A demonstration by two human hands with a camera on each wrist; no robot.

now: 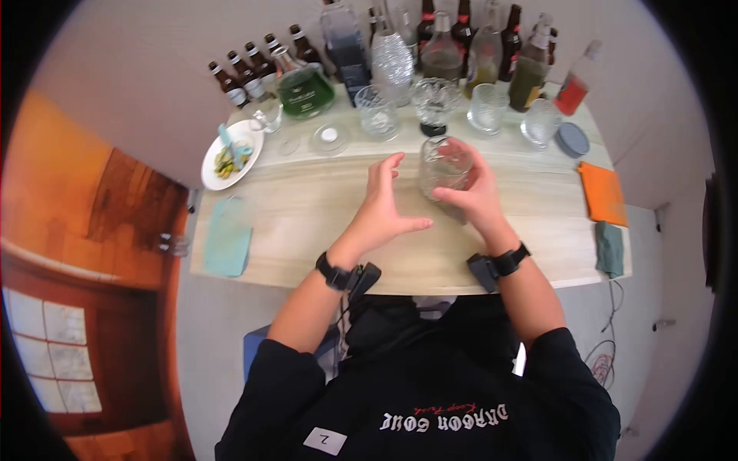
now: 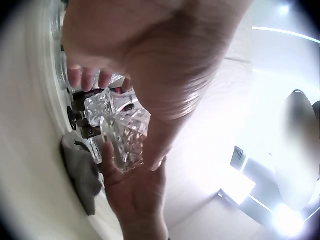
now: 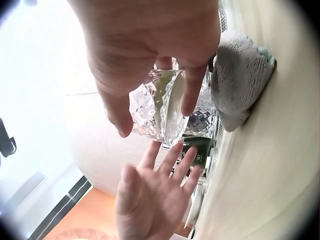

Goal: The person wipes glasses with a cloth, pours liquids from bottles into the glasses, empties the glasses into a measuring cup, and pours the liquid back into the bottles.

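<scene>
A clear cut-glass tumbler (image 1: 444, 170) is gripped by the right hand (image 1: 478, 192), its thumb on the near side and fingers round the right side. To the left of it, the left hand (image 1: 384, 203) hangs over the table, thumb and fingers spread apart, holding nothing. In the left wrist view the faceted glass (image 2: 127, 142) shows beyond the left palm, with the right hand (image 2: 140, 197) behind it. The right wrist view has the glass (image 3: 160, 107) between the right thumb and fingers, and the left hand (image 3: 157, 200) facing it with its fingers apart.
Several glasses (image 1: 487, 111) and bottles (image 1: 442, 58) line the table's back. At left are a white plate (image 1: 250, 150) and a light teal cloth (image 1: 228, 250); at right, an orange cloth (image 1: 602, 196), a dark green cloth (image 1: 610, 250) and a grey round item (image 1: 573, 140).
</scene>
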